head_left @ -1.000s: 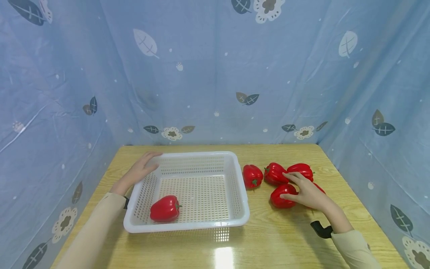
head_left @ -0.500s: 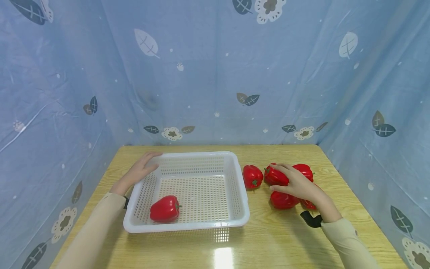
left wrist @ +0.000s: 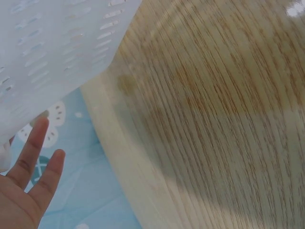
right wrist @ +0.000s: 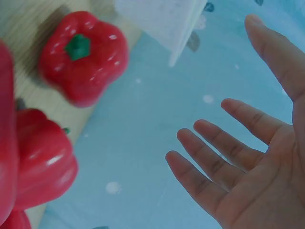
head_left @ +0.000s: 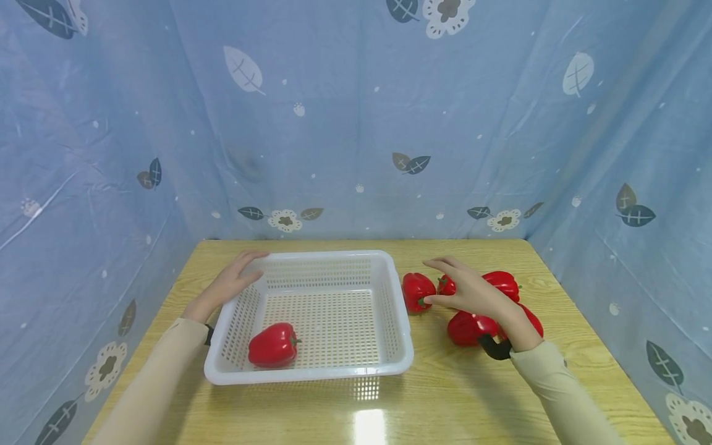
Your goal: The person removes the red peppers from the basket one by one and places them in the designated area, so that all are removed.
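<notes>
A white slotted plastic basket [head_left: 308, 374] stands on the wooden table, holding one red bell pepper [head_left: 272, 345] in its near left part. My left hand [head_left: 229, 284] rests at the basket's far left corner, thumb over the rim. In the left wrist view two of its fingers [left wrist: 35, 150] stretch straight and spread beside the basket wall; the others are hidden. My right hand [head_left: 470, 289] hovers empty above several red bell peppers [head_left: 503, 284], fingers extended and thumb apart. Its fingertips are near the bell pepper [head_left: 417, 290] closest to the basket, which shows its green stem.
The pale wooden table [head_left: 445, 395] ends at a blue patterned curtain [head_left: 356, 142] behind and at both sides. One bell pepper [head_left: 466, 329] lies below my right hand, at the near side of the pile.
My right hand has moved left across the pile, from the right-hand peppers towards the one closest to the basket. It carries nothing. My left hand and the basket have stayed in place.
</notes>
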The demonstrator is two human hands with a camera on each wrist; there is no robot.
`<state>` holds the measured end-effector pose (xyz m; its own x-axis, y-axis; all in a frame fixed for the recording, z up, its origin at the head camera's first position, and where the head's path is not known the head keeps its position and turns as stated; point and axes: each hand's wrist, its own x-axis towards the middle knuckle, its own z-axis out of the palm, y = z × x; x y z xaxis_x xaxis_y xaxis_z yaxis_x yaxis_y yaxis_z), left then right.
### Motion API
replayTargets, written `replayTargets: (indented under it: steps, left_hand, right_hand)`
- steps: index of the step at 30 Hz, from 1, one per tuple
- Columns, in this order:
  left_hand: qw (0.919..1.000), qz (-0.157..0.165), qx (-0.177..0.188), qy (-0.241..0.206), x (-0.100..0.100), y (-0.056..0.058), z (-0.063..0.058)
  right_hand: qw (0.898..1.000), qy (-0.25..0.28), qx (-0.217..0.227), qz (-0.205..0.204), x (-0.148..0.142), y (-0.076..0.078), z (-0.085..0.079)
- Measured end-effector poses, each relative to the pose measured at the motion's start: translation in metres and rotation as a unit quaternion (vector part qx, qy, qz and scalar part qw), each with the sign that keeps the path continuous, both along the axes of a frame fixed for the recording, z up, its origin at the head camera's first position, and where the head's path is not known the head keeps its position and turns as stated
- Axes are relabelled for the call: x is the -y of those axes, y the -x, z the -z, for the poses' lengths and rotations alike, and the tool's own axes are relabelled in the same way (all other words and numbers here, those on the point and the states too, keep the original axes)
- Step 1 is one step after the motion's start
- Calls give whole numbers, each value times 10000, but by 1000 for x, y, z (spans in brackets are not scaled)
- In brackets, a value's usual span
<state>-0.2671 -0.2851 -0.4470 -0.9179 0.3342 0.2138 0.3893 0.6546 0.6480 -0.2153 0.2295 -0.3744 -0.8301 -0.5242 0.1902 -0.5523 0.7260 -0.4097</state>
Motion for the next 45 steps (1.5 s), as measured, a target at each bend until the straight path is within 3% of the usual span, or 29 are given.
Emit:
replayTargets:
  steps: [14, 24, 45]
  left_hand:
    - [10000, -18, 61, 10, 0, 2, -1]
    - [10000, -11, 24, 25, 0, 2, 0]
    - [10000, -12, 34, 11, 0, 2, 0]
  right_hand:
    - [9985, 55, 257, -475, 38, 11, -14]
    - [9938, 104, 367, -1047, 65, 19, -17]
    - [9777, 72, 839, -1925, 131, 32, -13]
